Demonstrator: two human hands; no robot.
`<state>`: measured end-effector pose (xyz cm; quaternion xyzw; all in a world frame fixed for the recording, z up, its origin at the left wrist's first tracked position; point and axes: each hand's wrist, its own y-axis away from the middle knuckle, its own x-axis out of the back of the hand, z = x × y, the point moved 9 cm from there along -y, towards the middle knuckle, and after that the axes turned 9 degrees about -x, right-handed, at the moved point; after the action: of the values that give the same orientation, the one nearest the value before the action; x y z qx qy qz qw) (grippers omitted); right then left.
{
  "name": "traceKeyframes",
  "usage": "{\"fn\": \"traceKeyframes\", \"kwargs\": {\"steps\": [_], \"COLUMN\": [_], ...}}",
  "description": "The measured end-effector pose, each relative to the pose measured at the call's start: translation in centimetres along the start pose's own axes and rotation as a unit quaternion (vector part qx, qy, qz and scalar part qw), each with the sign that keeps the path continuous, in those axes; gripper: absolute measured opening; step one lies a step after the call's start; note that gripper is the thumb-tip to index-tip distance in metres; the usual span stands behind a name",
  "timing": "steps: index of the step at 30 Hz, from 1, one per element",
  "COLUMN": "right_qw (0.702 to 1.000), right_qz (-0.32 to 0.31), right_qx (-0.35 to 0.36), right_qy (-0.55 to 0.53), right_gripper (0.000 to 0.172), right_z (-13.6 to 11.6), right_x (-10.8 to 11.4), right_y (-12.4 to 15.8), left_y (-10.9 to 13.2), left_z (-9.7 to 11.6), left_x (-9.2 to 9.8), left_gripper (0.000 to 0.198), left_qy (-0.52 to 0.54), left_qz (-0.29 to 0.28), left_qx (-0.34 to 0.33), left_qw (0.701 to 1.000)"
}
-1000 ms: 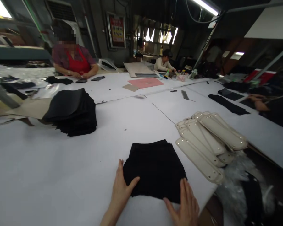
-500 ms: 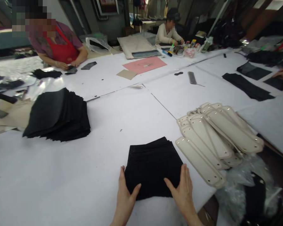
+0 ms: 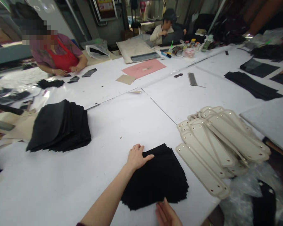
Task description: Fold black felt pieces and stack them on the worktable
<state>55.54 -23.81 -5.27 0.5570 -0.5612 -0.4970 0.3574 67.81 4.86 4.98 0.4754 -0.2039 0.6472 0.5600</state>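
A small stack of black fabric pieces (image 3: 159, 179) lies on the white table (image 3: 122, 119) right in front of me. My left hand (image 3: 136, 156) rests on the stack's far left corner, fingers curled over its edge and thumb lying on top. My right hand (image 3: 166, 214) sits at the stack's near edge, palm down, only partly in view, touching the lowest pieces. The stack is slightly fanned out and turned at an angle.
A taller pile of black pieces (image 3: 60, 125) sits to the left. Several cream strap-shaped panels (image 3: 217, 144) lie fanned at the right, with crumpled plastic (image 3: 245, 194) below them. A person in a red apron (image 3: 58, 56) and another person (image 3: 163, 29) work at the far side. A pink sheet (image 3: 143, 67) lies beyond.
My left hand has reached from the stack's near left edge to its far left corner. My right hand has dropped to the near edge. The stack has turned and fanned a little.
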Motion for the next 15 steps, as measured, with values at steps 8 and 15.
{"fn": "traceKeyframes", "kwargs": {"steps": [8, 15], "right_qw": [0.997, 0.994], "right_qz": [-0.035, 0.007], "right_qx": [-0.050, -0.087], "right_qy": [-0.048, -0.064], "right_gripper": [0.070, 0.069], "right_z": [-2.0, -2.3], "right_x": [-4.1, -4.3], "right_y": [-1.0, -0.7], "left_y": [-1.8, -0.1], "left_z": [2.8, 4.1], "left_x": [-0.9, -1.4], "left_gripper": [0.092, 0.095], "left_qy": [-0.017, 0.122], "left_qz": [-0.090, -0.222], "left_qx": [-0.050, -0.093], "left_qw": [0.995, 0.963]}}
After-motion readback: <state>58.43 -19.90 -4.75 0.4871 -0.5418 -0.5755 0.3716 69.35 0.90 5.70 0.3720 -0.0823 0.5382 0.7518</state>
